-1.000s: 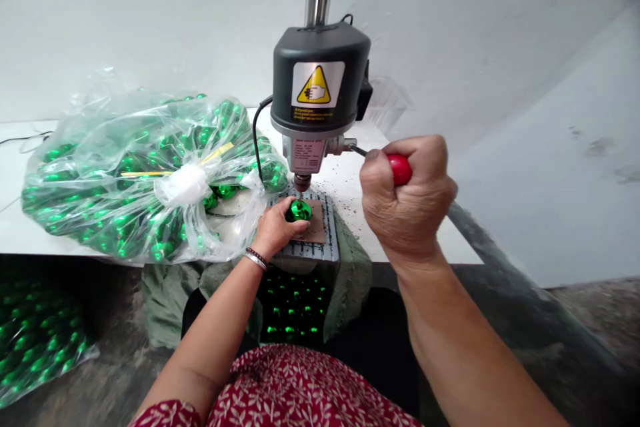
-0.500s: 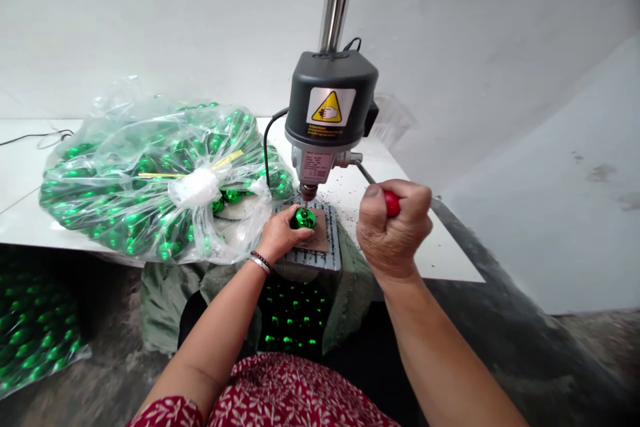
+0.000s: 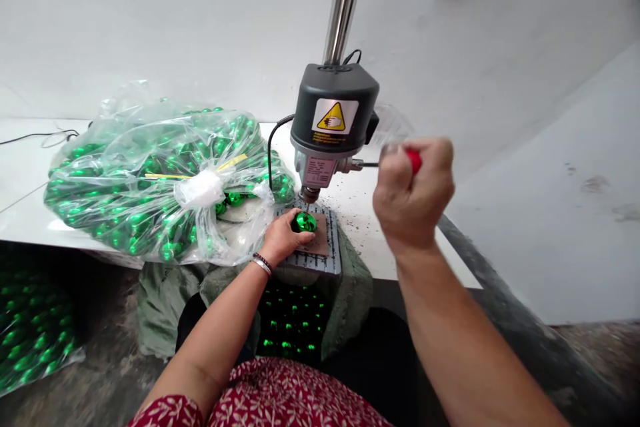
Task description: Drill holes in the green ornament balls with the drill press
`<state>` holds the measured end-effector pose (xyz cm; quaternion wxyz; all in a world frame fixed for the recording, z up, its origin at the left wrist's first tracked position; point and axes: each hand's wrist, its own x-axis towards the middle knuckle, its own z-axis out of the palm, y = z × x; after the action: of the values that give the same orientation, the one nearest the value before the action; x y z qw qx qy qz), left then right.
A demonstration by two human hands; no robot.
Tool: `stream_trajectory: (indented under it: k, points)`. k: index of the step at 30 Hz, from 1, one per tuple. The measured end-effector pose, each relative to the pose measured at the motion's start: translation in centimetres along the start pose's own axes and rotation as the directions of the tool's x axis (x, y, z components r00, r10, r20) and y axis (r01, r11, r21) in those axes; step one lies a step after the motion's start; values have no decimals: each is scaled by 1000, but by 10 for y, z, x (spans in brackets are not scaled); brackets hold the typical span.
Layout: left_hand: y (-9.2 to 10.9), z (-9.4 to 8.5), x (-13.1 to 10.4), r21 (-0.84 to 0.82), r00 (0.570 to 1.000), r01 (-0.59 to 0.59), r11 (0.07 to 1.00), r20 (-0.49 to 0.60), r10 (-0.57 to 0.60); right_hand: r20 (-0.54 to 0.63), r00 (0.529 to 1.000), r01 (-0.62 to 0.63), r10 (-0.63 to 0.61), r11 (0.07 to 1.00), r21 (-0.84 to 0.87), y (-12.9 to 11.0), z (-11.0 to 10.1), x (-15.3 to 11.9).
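A shiny green ball [image 3: 305,221] rests on a brown board [image 3: 321,240] on the base of a drill press [image 3: 335,103]. My left hand [image 3: 283,235] grips it from the left, thumb and fingers round its sides. The thin drill bit [image 3: 307,207] stands just above or at the top of the ball; I cannot tell whether they touch. My right hand [image 3: 414,193] is wrapped round the red knob [image 3: 414,160] of the drill press lever [image 3: 370,164], raised to the right of the motor housing.
A big clear bag of green balls [image 3: 125,193] lies on the white table [image 3: 370,240] at left. Another bag of green balls [image 3: 35,320] sits on the floor. More green balls [image 3: 290,320] show below the base, by a green cloth [image 3: 350,300]. Dark shavings lie around.
My right hand has swung the lever upward and to the right. The drill bit appears slightly higher over the ball. My left hand keeps its hold; the view has shifted a little.
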<state>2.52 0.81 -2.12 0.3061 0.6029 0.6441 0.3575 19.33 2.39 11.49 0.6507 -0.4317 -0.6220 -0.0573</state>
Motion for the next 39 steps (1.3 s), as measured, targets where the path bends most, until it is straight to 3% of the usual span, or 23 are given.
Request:
stream_trajectory:
  k: [2,5,8,10,12,14,16,17,18,20,23,24,26,28,30,32,34,36,39]
  points:
    - [0,-3,-7,-39,1000,-14,999,14,15,134,978,-157,161,987,-40,-8,4,33]
    - [-4,-18,-25,-82,992,-86,993,87,93,194,934,-285,301,952,-108,-15,9,62]
    - [-7,-43,-46,-106,954,-149,983,246,171,165,945,-273,282,959,-75,-17,11,64]
    - [-7,-61,-54,-133,925,-127,983,342,165,140,941,-302,310,951,-72,-18,11,61]
    - [-8,-77,-54,-171,929,-60,983,352,118,130,923,-352,362,931,-92,-21,11,59]
    - [-12,-88,-42,-187,970,26,982,243,21,128,910,-382,394,918,-106,-23,11,59]
    - [-20,-95,-21,-151,989,148,977,30,-145,126,911,-382,393,919,-99,-24,11,60]
    - [-24,-98,-8,-125,966,229,965,-97,-242,125,914,-377,386,922,-90,-24,11,60]
    - [-29,-102,6,-94,911,338,936,-217,-351,125,917,-371,378,925,-82,-24,11,60]
    - [-35,-110,31,-51,859,408,912,-317,-402,132,917,-368,377,926,-87,-24,11,61]
    - [-29,-131,59,39,814,387,921,-484,-321,154,900,-394,408,912,-115,-26,10,61]
    - [-24,-139,66,93,803,346,934,-544,-243,156,896,-402,416,908,-114,-27,10,61]
    - [-11,-156,78,289,779,203,936,-627,24,145,898,-405,415,909,-95,-26,10,61]
    - [-1,-168,85,436,759,99,894,-614,216,120,912,-386,392,920,-72,-24,10,60]
    - [2,-172,85,515,795,96,852,-555,246,109,936,-332,336,942,-54,-19,11,57]
    - [-4,-167,79,557,880,173,812,-459,127,105,960,-255,258,966,-44,-13,11,55]
    - [-16,-156,71,583,926,285,761,-372,-62,104,975,-193,198,980,-48,-8,11,53]
    - [-29,-144,62,589,910,379,714,-377,-172,106,976,-186,191,981,-57,-6,11,53]
    - [-41,-128,50,593,907,392,704,-376,-188,118,970,-207,213,976,-61,-6,11,53]
